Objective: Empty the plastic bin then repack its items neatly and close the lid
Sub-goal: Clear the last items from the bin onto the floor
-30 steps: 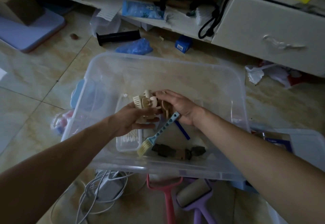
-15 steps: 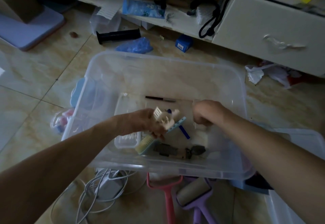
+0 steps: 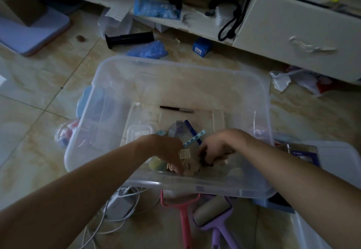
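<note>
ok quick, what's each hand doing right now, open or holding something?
Left hand: fingers down among the small beige hair clips in the clear plastic bin; grip cannot be told.
Right hand: curled round a dark hair clip.

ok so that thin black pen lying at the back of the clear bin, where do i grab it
Pinch the thin black pen at mid-barrel, coming straight down from above. It lies flat and alone on the floor of the clear plastic bin, crosswise with bare space along both long sides, so fingers can close across its narrow width. The right hand looks nearer.
</note>
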A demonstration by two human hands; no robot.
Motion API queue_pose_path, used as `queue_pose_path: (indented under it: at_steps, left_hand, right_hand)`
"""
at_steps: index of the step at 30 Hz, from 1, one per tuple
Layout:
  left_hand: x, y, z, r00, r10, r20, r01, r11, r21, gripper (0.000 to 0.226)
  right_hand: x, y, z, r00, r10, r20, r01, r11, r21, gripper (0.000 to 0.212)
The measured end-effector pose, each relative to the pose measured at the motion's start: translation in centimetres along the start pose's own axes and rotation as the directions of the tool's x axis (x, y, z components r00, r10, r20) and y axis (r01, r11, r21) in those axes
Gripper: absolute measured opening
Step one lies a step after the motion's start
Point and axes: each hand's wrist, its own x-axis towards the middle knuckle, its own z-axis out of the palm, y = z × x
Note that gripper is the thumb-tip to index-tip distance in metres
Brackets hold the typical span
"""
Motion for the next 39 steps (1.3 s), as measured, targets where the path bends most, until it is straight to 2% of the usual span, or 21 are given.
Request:
queue_pose_path:
  at_steps: [3, 6, 8, 11, 14, 15, 17, 20, 21, 23, 25, 27, 29, 33, 36, 39]
  left_hand:
    - [0.2, 0.5, -0.1, 0.998, -0.059, 0.014, 0.059, 0.998, 0.009, 0.052]
    - [0.3, 0.5, -0.4, 0.993, -0.113, 0.028, 0.112, 0.993, 0.039, 0.055]
    - [0.3, 0.7, -0.5, 0.990, -0.138, 0.043, 0.136, 0.990, 0.034, 0.056]
    - [0.3, 1.1, -0.6, 0.988, -0.134, 0.079, 0.136, 0.990, -0.026, 0.052]
    - [0.3, 1.4, -0.4, 0.990, -0.103, 0.096, 0.115, 0.984, -0.133, 0.048]
    - [0.4, 1.4, -0.3, 0.990, -0.098, 0.100, 0.113, 0.980, -0.164, 0.047]
    - [0.3, 1.3, 0.0, 0.986, -0.080, 0.145, 0.111, 0.969, -0.222, 0.039]
    - [0.6, 0.7, 0.2, 0.977, -0.035, 0.210, 0.097, 0.951, -0.294, 0.026]
    - [0.6, 0.5, 0.2, 0.977, -0.027, 0.210, 0.092, 0.948, -0.306, 0.026]
    - [0.7, 0.5, 0.3, 0.983, -0.021, 0.180, 0.079, 0.942, -0.326, 0.025]
    - [0.5, 0.5, 0.2, 0.991, -0.038, 0.127, 0.082, 0.926, -0.370, 0.021]
    - [0.3, 0.4, 0.0, 0.994, -0.058, 0.092, 0.095, 0.868, -0.487, 0.029]
    - [0.1, 0.2, -0.2, 0.996, -0.065, 0.057, 0.086, 0.770, -0.632, 0.039]
    - [0.5, -0.7, -0.2, 0.990, -0.123, -0.076, 0.006, 0.559, -0.829, 0.036]
    - [0.8, -1.1, -0.2, 0.978, -0.132, -0.161, -0.084, 0.458, -0.885, 0.038]
    - [0.9, -0.8, -0.3, 0.966, -0.114, -0.230, -0.164, 0.415, -0.895, 0.051]
  right_hand:
    - [-0.9, 0.6, -0.6, 0.996, -0.008, -0.094, 0.029, 0.975, 0.221, 0.030]
    - [-1.1, 0.9, -0.6, 0.997, -0.036, -0.073, 0.055, 0.960, 0.273, 0.028]
    - [-1.0, 0.9, -0.4, 0.993, -0.020, -0.120, 0.061, 0.933, 0.355, 0.027]
    - [-0.4, 0.7, -0.2, 0.959, 0.043, -0.281, 0.086, 0.897, 0.433, 0.028]
    - [0.5, 0.7, 0.5, 0.870, 0.095, -0.485, 0.099, 0.928, 0.359, 0.012]
    - [0.8, 0.7, 0.7, 0.868, 0.096, -0.487, 0.107, 0.922, 0.372, 0.009]
    - [0.9, 0.5, 0.9, 0.913, 0.069, -0.403, 0.134, 0.881, 0.454, 0.018]
    - [0.4, 0.2, 0.8, 0.959, 0.007, -0.284, 0.149, 0.838, 0.524, 0.066]
    - [0.5, 0.1, 0.8, 0.962, -0.003, -0.274, 0.153, 0.835, 0.528, 0.073]
    - [1.1, 0.1, 0.8, 0.968, 0.009, -0.251, 0.135, 0.825, 0.550, 0.059]
    - [1.5, 0.0, 0.9, 0.967, 0.072, -0.244, 0.086, 0.810, 0.581, 0.035]
    - [1.5, 0.1, 0.8, 0.958, 0.126, -0.257, 0.080, 0.744, 0.663, 0.021]
    - [1.1, 0.3, 0.5, 0.950, 0.164, -0.267, 0.103, 0.640, 0.761, 0.011]
    - [0.5, 0.7, 0.1, 0.908, 0.283, -0.310, 0.170, 0.426, 0.888, 0.010]
    - [0.4, 0.7, 0.2, 0.872, 0.337, -0.355, 0.176, 0.460, 0.870, 0.010]
    - [0.5, -0.2, 0.7, 0.914, 0.241, -0.327, 0.179, 0.483, 0.857, 0.010]
